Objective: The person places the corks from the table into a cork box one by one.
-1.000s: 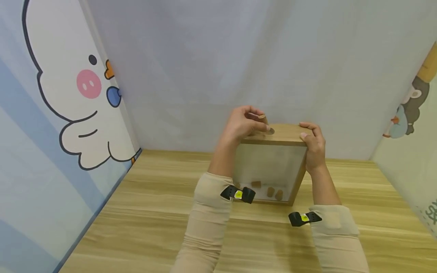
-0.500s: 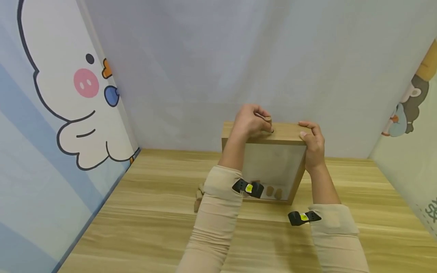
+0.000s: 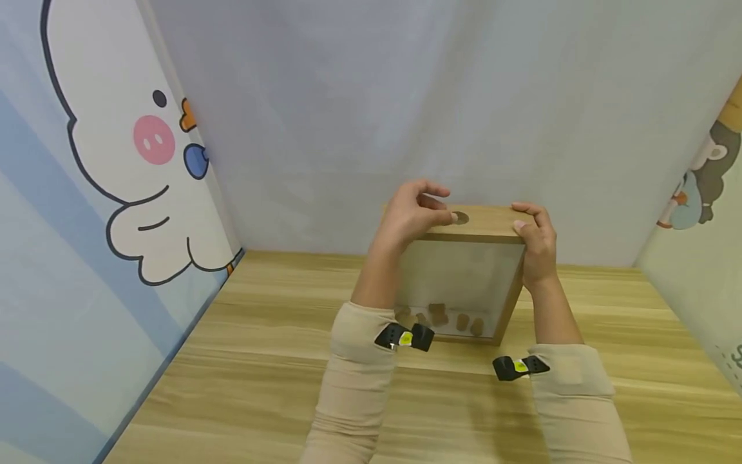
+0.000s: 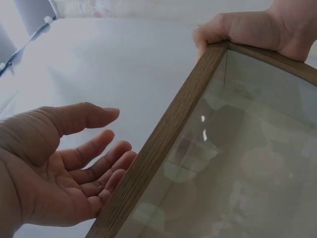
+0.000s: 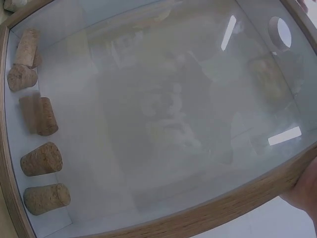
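A shallow wooden shadow box [image 3: 464, 283] with a clear front stands upright on the table, a round hole [image 3: 460, 218] in its top edge. My left hand [image 3: 414, 212] is over the top beside the hole, thumb near its rim. In the left wrist view that hand [image 4: 74, 163] holds nothing, its fingers loosely bent. At the top right corner my right hand [image 3: 536, 245] grips the box, thumb in front and fingers over the top. Several tapered cork stoppers [image 5: 42, 158] lie along the bottom inside; one of them looks blurred.
The wood-grain table [image 3: 278, 386] reaches to a pale curtain [image 3: 348, 129] close behind the box. Printed cartoon panels stand at both sides. Outside the box, a partly cut-off light brown object [image 5: 15, 4] shows in the right wrist view.
My left hand has put a cork stopper into the hole, let it go and drawn back left. More corks now show inside at the bottom. The right hand keeps its grip.
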The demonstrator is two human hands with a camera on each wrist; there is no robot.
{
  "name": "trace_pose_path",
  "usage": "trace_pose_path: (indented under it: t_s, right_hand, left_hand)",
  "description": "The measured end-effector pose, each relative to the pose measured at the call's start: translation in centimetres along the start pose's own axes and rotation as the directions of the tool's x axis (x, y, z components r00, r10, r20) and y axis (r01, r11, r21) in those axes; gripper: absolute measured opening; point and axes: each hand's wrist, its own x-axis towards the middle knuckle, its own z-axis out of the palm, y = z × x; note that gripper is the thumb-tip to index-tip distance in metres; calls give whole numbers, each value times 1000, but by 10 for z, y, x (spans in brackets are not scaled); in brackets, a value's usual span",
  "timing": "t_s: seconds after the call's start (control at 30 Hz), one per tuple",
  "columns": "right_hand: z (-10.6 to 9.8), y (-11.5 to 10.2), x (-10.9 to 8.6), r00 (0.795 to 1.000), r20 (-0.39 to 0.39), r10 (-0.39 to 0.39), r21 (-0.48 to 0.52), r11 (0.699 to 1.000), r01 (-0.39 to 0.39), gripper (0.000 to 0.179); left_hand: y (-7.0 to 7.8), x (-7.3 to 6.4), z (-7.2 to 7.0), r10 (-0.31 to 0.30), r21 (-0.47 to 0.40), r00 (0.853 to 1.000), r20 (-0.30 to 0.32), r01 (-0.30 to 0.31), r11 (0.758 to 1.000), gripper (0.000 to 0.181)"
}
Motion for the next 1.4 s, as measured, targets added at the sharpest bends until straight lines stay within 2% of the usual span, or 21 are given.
trace_pose_path:
  t_s: [0.13,0.23,0.3,0.4,0.6,0.77,0.87,1.13,1.27,1.4]
  right_hand:
    - [1,1,-1,1000,7,0,14,1000,0,26]
    - [2,2,-2,1000,10,-4,17,1000,3,26]
    - [3,2,-2,1000,11,-6,17,1000,6,26]
    - [4,1,-3,1000,11,-4,8,1000,4,27]
    - [2,-1,-4,1000,1,1,-51,999,-1,29]
    - [-1,-6,-6,999,13,31,-80,996,-29,40]
    - [-1,-9,-8,999,12,52,-66,997,-51,43]
    - [-2,-10,-9,993,-10,120,-7,993,-120,35]
    - [-1,-11,-10,994,34,107,-14,994,-107,44]
    - [0,-9,-10,997,38,72,-22,997,-71,39]
  left_hand:
    - [-9,-15,-8,109,6,994,3,-109,994,32]
    - [-19,-29,-14,206,-14,978,19,-206,978,33]
    - [-27,-39,-18,243,-20,969,33,-243,970,33]
    - [-41,-51,-23,266,-23,962,57,-265,964,31]
    - [-64,-67,-29,255,-5,964,69,-255,967,29]
    - [-77,-75,-35,192,16,980,59,-193,981,29]
    - [-85,-78,-39,164,22,985,54,-165,986,29]
    - [-107,-85,-49,102,18,993,56,-103,995,34]
    - [-121,-91,-57,93,18,994,55,-94,995,36]
    - [-136,-97,-66,75,7,996,57,-75,997,35]
